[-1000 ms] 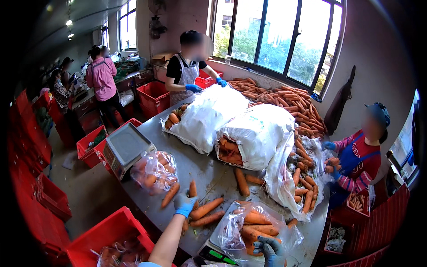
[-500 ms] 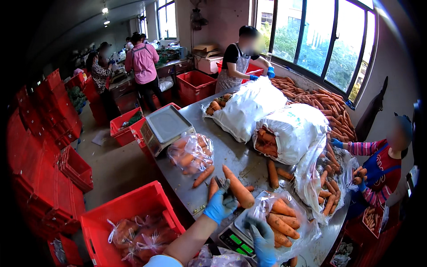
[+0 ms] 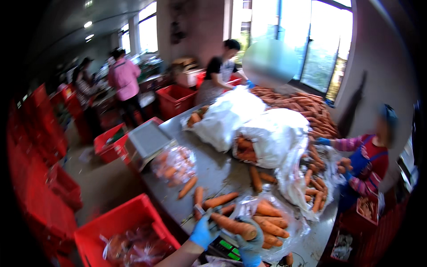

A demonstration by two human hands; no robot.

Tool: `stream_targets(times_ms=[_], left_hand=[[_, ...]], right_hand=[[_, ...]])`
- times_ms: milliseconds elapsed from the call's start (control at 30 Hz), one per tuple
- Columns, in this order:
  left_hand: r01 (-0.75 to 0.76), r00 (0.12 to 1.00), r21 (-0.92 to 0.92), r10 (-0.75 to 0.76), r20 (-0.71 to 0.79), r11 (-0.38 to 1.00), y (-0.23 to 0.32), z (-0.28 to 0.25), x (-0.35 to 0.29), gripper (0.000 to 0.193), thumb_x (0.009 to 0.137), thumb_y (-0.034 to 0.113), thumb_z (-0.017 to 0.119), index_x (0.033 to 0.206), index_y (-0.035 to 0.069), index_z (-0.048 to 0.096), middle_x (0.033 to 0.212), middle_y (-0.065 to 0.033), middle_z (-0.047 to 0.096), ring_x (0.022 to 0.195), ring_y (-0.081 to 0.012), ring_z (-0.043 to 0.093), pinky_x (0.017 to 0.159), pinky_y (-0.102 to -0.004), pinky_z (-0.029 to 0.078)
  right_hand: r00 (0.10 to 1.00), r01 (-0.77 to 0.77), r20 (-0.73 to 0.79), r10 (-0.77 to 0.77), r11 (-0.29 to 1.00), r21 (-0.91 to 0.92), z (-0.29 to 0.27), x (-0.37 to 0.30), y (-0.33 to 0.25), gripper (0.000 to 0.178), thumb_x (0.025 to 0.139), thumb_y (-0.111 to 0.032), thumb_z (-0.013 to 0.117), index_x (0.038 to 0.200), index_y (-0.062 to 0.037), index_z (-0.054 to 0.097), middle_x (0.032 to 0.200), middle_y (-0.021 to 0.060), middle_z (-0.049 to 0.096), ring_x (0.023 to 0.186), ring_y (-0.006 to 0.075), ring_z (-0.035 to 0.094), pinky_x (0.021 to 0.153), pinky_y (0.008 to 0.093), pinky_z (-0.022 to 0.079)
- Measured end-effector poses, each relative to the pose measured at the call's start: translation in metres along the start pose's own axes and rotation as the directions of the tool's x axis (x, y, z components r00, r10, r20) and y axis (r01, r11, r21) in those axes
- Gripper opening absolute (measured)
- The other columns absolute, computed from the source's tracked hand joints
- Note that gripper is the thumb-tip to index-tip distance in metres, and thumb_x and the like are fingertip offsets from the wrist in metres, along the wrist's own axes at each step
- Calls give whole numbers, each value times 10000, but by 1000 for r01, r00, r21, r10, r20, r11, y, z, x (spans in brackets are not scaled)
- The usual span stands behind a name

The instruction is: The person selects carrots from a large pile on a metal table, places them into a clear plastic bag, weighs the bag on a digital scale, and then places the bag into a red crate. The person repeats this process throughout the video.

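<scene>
A large orange carrot (image 3: 231, 225) lies slantwise between my two gloved hands, above the near scale. My left hand (image 3: 204, 232), in a blue and grey glove, is closed on its narrower end. At the thick end my right hand (image 3: 250, 244) wraps its fingers round the carrot, though motion blurs them. Right beside them, an open clear plastic bag (image 3: 291, 226) with several carrots rests on the digital scale (image 3: 222, 247), whose green display is partly covered by my hands. Several loose carrots (image 3: 220, 200) lie on the metal table just beyond my left hand.
A red crate (image 3: 147, 213) with bagged carrots stands left of the metal table (image 3: 213, 175). A tied bag of carrots (image 3: 173, 165) sits by another scale (image 3: 149, 140). White sacks (image 3: 275, 133) and a carrot heap (image 3: 307, 111) fill the far side. Co-workers stand at the far and right edges.
My left hand has lowered the carrot, tilting it flatter and closer to me. My right hand has come up from the scale to its thick end. The whole view has shifted and blurred.
</scene>
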State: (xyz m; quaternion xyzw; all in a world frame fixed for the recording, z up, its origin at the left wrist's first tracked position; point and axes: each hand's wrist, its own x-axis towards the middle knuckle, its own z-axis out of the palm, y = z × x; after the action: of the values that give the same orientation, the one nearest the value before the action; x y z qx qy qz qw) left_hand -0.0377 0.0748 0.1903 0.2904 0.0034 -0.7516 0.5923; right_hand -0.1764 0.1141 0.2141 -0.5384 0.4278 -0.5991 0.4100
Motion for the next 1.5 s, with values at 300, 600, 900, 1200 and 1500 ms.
stream_targets(times_ms=[300,600,900,1200,1500], left_hand=[[199,969,29,-201,144,980,-37,-103,51,196,911,352,518,845,175,573,586,52,478,462,-68,421,408,-186,317],[-105,993,489,64,100,866,-12,-81,8,310,962,283,437,1102,59,601,1043,-41,610,948,-153,578,825,-278,468],[-387,903,615,419,100,687,15,-14,-57,298,932,264,505,1004,13,649,924,-40,652,766,-89,573,710,-223,466],[-254,965,778,201,167,575,14,22,-62,133,843,22,563,921,9,671,835,-17,657,768,-94,588,713,-227,477],[-341,940,767,182,289,544,1,-5,-45,218,907,171,559,1009,-2,645,896,-30,640,748,-79,551,680,-214,457]], right_hand=[[938,-289,-218,271,956,-53,-4,-2,8,556,875,-297,599,1226,106,448,1261,208,485,1154,287,462,1022,348,313],[996,-33,70,54,962,-272,-1,-8,6,537,808,-256,666,1220,38,487,1153,170,568,1074,288,524,951,369,384],[826,-146,466,316,920,-364,19,-2,1,338,761,-244,727,1021,-62,611,885,62,649,814,136,600,769,297,476],[845,-191,450,288,950,-248,6,8,-33,475,758,-167,686,1211,-113,553,1040,67,641,919,160,597,831,290,459],[875,-160,433,216,974,-163,4,4,-27,476,767,-197,717,1201,-91,555,1017,61,647,943,132,601,863,275,457]])
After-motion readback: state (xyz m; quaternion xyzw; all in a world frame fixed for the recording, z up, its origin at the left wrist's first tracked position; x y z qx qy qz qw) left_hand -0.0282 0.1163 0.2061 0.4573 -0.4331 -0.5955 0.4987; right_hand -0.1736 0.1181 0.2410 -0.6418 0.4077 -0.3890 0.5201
